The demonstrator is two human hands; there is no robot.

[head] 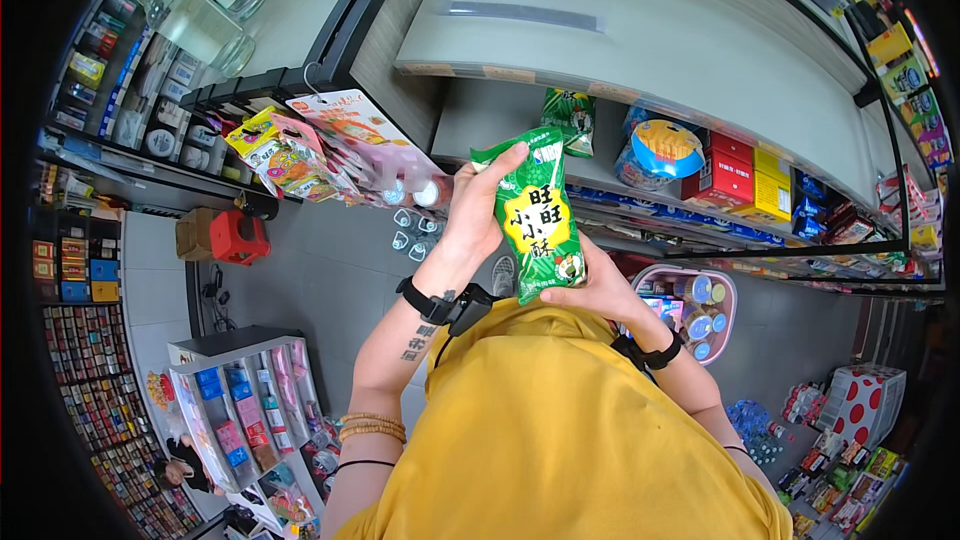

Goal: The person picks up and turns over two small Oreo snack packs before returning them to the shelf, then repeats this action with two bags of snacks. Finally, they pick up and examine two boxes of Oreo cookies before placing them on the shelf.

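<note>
A green foil snack bag (534, 270) with a yellow patch and large dark writing is held upright before my chest. My left hand (478, 206) grips its upper left side, the thumb lying across the front near the top seal. At the lower right, my right hand (600, 281) holds the bag's edge, its thumb near the bottom corner. Just behind it, a similar green bag (568, 120) stands on the lower shelf (487, 120). Right of that bag on the shelf are a blue tub with a picture of fries (664, 154), a red box (718, 169) and a yellow box (769, 184).
An upper shelf board (600, 37) overhangs the lower one. Hanging snack packets (289, 154) jut out at the left end. A pink basket (726, 315) holding several tubs stands near my right forearm. A red stool (238, 236) is left; a person (187, 469) is at lower left.
</note>
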